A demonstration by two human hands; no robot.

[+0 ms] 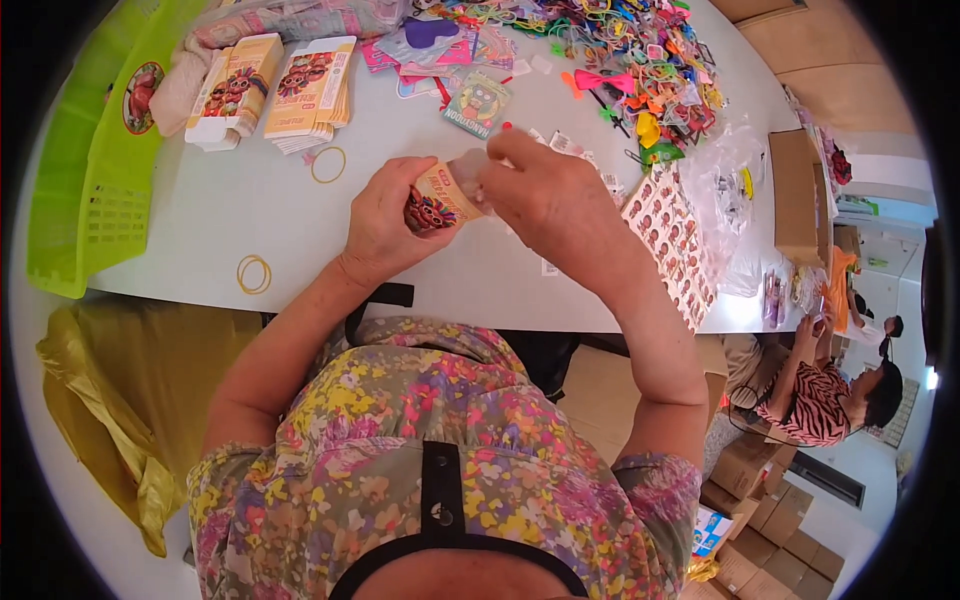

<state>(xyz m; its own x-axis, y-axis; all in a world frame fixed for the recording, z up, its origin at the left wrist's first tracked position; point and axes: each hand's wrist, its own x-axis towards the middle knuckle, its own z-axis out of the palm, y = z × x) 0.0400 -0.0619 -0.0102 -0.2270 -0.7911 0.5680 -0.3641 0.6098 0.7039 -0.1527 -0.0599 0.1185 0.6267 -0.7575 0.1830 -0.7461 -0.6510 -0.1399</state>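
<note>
My left hand is wrapped round a small yellow-orange carton with a printed cartoon figure, held tilted above the table. At the carton's upper end, my right hand pinches a small translucent packet; its contents are too blurred to tell. Whether the packet is partly inside the carton I cannot tell. Just beyond the hands lies a green picture card. Flattened cartons of the same print form two stacks, a left stack and a right stack, at the far left.
Loose rubber bands lie on the white table. A green plastic basket stands at the left edge. Colourful trinkets are heaped at the far right, near sticker sheets and an open cardboard box. Another person sits at the right.
</note>
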